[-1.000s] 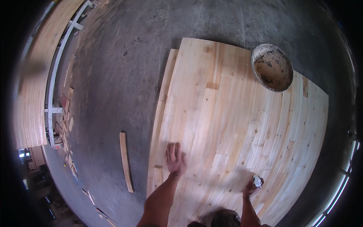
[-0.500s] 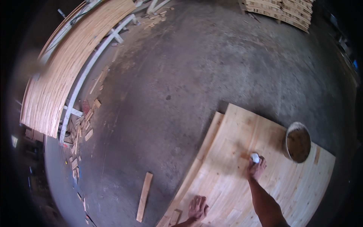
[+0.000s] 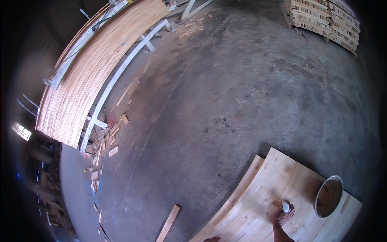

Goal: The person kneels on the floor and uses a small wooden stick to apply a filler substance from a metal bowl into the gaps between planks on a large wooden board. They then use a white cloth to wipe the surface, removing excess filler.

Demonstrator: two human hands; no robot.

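Evidently, compared with one second ago, the right hand [image 3: 285, 217] has shifted from the near right part of the wooden panel [image 3: 262, 194] to its far part, left of the basin [image 3: 341, 182], placing the work beside a darker patch [image 3: 276, 204]. Its fingers are closed around a small white object [image 3: 285, 206], contact with the panel unresolved. Left hand [image 3: 212, 239] barely in view, near left; its fingers' state cannot be judged.
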